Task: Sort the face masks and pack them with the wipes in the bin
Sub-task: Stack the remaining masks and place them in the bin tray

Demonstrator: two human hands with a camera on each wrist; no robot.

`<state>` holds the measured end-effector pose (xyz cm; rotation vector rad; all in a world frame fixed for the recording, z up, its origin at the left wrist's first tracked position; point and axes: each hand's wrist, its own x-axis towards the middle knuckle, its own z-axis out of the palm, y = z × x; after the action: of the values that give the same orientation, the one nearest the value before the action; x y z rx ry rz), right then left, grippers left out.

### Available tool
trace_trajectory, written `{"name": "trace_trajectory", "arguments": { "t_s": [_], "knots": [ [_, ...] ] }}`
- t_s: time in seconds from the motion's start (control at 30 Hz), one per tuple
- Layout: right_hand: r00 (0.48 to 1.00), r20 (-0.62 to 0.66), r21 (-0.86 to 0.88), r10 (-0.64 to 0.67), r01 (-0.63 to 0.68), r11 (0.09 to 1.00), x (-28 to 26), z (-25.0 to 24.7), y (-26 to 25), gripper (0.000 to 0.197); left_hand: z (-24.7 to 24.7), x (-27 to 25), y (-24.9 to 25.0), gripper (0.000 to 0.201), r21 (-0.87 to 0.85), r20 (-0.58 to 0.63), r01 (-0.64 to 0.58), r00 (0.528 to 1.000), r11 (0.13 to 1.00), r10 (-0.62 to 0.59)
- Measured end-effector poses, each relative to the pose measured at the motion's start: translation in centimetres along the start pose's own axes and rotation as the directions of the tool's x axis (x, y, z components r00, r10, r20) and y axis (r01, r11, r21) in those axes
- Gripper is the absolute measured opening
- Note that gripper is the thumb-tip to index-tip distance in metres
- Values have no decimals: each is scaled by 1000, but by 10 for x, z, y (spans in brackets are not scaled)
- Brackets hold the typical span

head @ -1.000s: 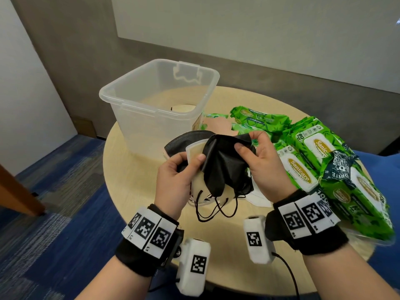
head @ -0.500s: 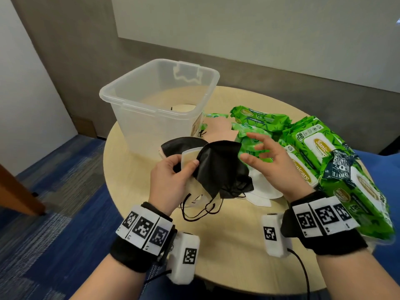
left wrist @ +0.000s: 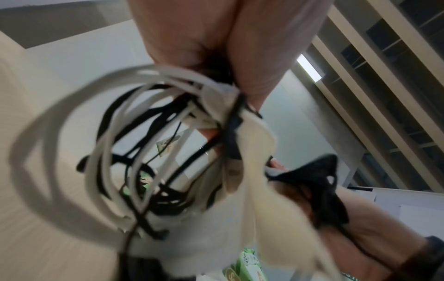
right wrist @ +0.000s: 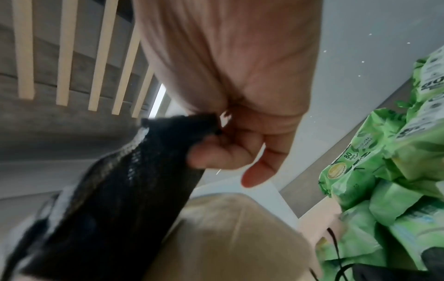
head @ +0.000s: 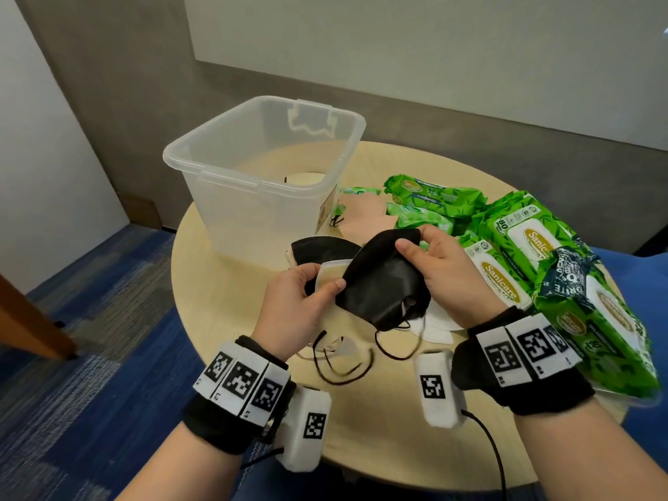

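My left hand (head: 307, 301) grips a fanned stack of face masks (head: 330, 280), black and cream ones, above the round table. Their ear loops (left wrist: 125, 155) dangle below the hand. My right hand (head: 430, 262) pinches the top edge of a black mask (head: 379, 283) at the front of the stack, thumb on its face; the right wrist view shows this black mask (right wrist: 115, 199) held between thumb and fingers. The clear plastic bin (head: 260, 175) stands behind on the left. Green wipe packs (head: 524, 254) are piled at the right.
White masks (head: 439, 325) lie on the round wooden table (head: 224, 283) under my right wrist, and a pink mask (head: 361, 215) lies beside the bin. Blue carpet surrounds the table; a wooden leg (head: 32, 320) stands at the left.
My right hand let go of the black mask, opened half a second ago, and now pinches the mask's top edge again. The left hand kept its hold on the stack.
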<state>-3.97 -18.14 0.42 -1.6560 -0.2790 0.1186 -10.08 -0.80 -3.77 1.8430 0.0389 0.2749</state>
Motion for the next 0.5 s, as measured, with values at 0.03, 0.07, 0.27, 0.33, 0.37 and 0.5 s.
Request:
{"name": "trace_trajectory", "arguments": {
  "t_s": [0.03, 0.07, 0.27, 0.33, 0.37, 0.5],
  "knots": [
    [1000, -15, -4, 11, -11, 1000, 0, 0, 1, 6, 0, 0, 0, 14, 0, -2, 1, 1000, 1000, -1],
    [1000, -5, 7, 31, -31, 999, 0, -1, 2, 14, 0, 0, 0, 15, -3, -10, 7, 1000, 1000, -7],
    [964, 242, -169, 114, -74, 983, -7, -9, 7, 34, -2, 0, -1, 12, -55, -68, 23, 997, 998, -27],
    [965, 230, -149, 127, -94, 984, -8, -8, 7, 22, -2, 0, -1, 11, -62, -67, 20, 997, 998, -24],
    [972, 205, -141, 115, -87, 986, -8, -8, 8, 18, -3, 0, -2, 10, -66, -63, 19, 998, 998, -23],
    [996, 73, -133, -55, 65, 989, -6, -5, 6, 16, -1, 1, -3, 9, -113, -58, 14, 998, 993, -21]
  ]
}}
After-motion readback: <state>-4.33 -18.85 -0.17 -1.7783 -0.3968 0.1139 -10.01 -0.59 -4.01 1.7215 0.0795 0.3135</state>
